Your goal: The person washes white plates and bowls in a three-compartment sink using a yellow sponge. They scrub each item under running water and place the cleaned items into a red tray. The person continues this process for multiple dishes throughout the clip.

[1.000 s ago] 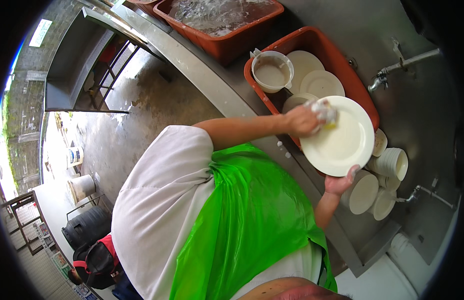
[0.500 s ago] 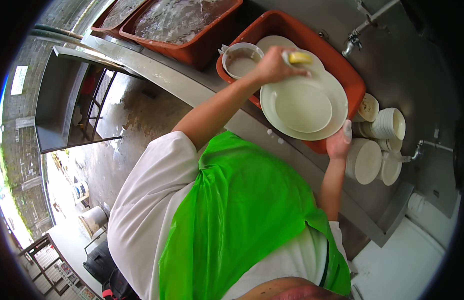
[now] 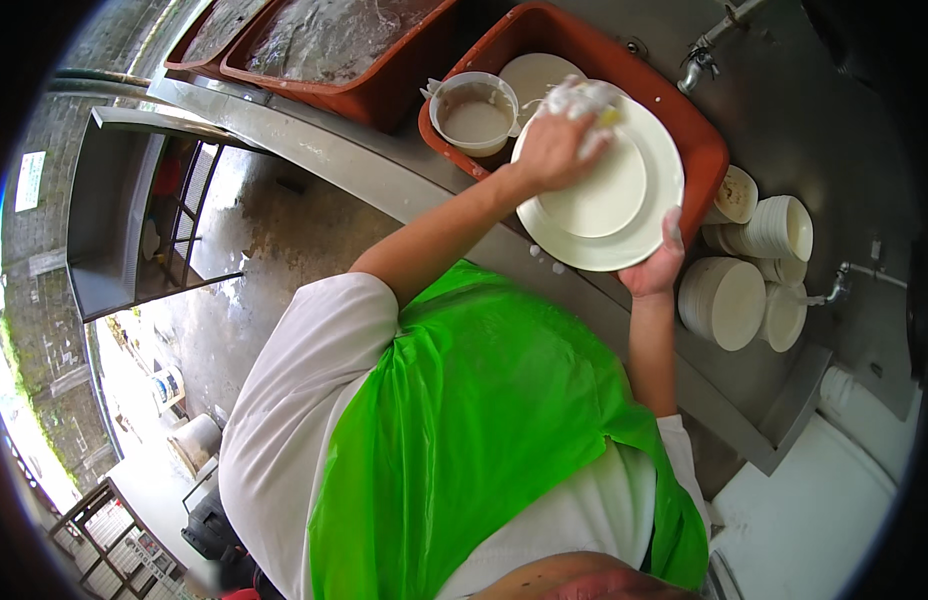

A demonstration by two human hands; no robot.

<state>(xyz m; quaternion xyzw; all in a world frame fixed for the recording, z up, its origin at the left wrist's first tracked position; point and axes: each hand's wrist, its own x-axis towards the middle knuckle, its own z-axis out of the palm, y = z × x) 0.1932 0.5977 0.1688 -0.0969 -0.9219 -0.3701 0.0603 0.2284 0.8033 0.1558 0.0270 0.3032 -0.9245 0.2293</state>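
Observation:
A round white plate [image 3: 594,190] with a raised inner ring is tilted over the front of an orange-red tub [image 3: 711,165]. My right hand [image 3: 654,265] grips the plate's lower right rim, with foam on the thumb. Across the plate's upper left face, my left hand [image 3: 559,150] presses a yellow sponge [image 3: 611,117], partly hidden by fingers and thick suds. Behind it, another white plate [image 3: 537,78] lies in the tub. A clear plastic container [image 3: 474,112] with cloudy liquid sits at the tub's left end.
Two more tubs hold water, the larger tub [image 3: 344,85] foamy, at upper left. Stacked white bowls [image 3: 729,300] stand right of my right hand. One tap [image 3: 699,65] hangs above the plate's tub; another tap [image 3: 839,285] is by the bowls. The steel counter edge [image 3: 374,190] runs diagonally.
My left hand has moved with the sponge from the plate's upper edge further onto its face. The plate's tilt has changed slightly in my right hand, and the whole view has shifted a little.

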